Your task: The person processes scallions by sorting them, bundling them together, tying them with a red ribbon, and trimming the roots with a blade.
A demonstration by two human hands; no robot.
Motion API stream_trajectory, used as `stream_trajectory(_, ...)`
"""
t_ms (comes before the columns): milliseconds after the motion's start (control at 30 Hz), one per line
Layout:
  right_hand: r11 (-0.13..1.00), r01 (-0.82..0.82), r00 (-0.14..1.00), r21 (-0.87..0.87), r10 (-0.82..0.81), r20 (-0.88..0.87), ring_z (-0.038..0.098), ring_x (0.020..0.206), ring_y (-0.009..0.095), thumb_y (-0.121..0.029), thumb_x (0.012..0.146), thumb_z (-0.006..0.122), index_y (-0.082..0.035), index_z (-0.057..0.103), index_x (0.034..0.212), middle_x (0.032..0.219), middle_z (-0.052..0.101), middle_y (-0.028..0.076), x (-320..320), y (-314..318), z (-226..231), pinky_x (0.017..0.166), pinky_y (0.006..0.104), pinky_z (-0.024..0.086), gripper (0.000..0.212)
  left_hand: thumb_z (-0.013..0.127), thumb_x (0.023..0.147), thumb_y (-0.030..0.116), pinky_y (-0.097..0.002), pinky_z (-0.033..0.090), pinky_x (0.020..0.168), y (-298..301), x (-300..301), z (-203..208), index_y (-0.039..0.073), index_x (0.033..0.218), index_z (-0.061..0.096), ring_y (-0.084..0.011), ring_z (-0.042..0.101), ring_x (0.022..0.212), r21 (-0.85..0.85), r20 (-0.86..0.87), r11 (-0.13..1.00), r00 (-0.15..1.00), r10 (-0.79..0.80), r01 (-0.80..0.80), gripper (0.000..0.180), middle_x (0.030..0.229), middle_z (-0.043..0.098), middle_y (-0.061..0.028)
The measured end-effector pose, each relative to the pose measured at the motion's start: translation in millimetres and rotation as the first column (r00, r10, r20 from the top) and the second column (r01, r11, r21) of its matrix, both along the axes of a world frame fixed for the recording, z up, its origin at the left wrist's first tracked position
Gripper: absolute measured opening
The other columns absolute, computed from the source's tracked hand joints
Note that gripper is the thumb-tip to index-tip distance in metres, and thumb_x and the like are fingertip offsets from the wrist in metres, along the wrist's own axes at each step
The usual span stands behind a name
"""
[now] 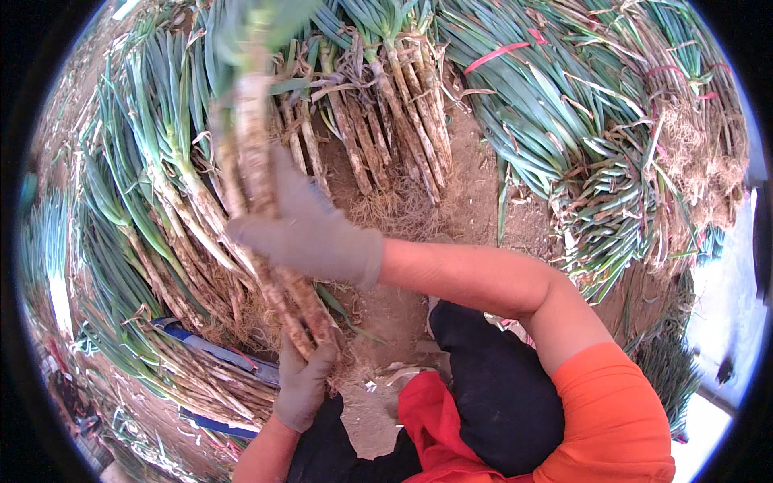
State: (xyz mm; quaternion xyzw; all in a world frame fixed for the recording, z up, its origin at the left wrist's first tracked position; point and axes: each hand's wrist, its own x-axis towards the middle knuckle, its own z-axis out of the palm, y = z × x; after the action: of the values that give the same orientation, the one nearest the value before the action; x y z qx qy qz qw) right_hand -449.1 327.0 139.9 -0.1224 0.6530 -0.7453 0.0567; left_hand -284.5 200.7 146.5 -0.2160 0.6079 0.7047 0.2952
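Note:
A bunch of long green onions (251, 137) with dirty white stalks and brown roots is held up in front of me. My right hand (310, 229), in a grey glove, wraps around the middle of the stalks. My left hand (304, 378), also in a grey glove, grips the root end of the same bunch from below. The green tops blur at the upper edge of the picture.
Piles of green onions (161, 233) lie on the brown soil (475, 201) at left, top centre and right; some bundles (564, 105) are tied with red bands. A blue sheet (213, 350) shows under the left pile. My dark trousers and orange sleeve fill the lower right.

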Motion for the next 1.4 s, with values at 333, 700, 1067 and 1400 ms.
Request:
stream_trajectory(333,0.280,0.080,0.968,0.957,-0.252,-0.007,0.067,0.093,0.030,-0.031,0.091,0.057,-0.002,0.053,0.120,0.108,0.063,0.020,-33,92,-157,0.081,0.0419,0.053,0.042,0.068,0.087,0.012,-0.0346,0.040,0.104,-108,-60,-104,0.006,0.141,0.045,-0.0294,0.051,0.122,-0.768,-0.302,0.587,0.953,0.021,-0.256,0.059,0.134,0.048,-0.0188)
stream_trajectory(700,0.140,-0.065,0.949,0.988,-0.297,0.105,0.067,0.095,0.035,-0.035,0.091,0.055,-0.003,0.051,0.121,0.117,0.059,0.021,-14,95,-170,0.080,0.0476,0.053,0.044,0.056,0.092,0.011,-0.0321,0.047,0.090,25,-115,-113,0.005,0.113,0.064,-0.0241,0.063,0.099,-0.501,-0.429,0.863,0.846,-0.317,0.070,0.023,0.107,0.067,-0.0122)
stream_trajectory(1067,0.985,-0.068,0.677,0.159,-0.071,0.733,0.065,0.070,0.024,-0.026,0.088,0.062,0.005,0.059,0.116,0.090,0.068,0.012,-30,138,-193,0.061,0.0347,0.051,0.041,0.066,0.090,0.034,-0.0326,0.048,0.080,111,-191,-212,-0.004,0.123,0.054,-0.0203,0.060,0.088,-0.141,-0.090,0.988,0.995,0.050,-0.062,0.051,0.097,0.065,-0.0135)
stream_trajectory(1400,0.929,-0.075,0.862,0.363,-0.123,0.491,0.064,0.073,0.021,-0.021,0.090,0.060,-0.001,0.065,0.106,0.080,0.065,0.010,-18,141,-156,0.065,0.0328,0.050,0.026,0.060,0.091,0.021,-0.0291,0.050,0.078,77,-189,-93,-0.007,0.135,0.040,-0.0198,0.060,0.091,0.216,0.040,0.976,0.999,-0.004,-0.004,0.056,0.101,0.061,-0.0111)
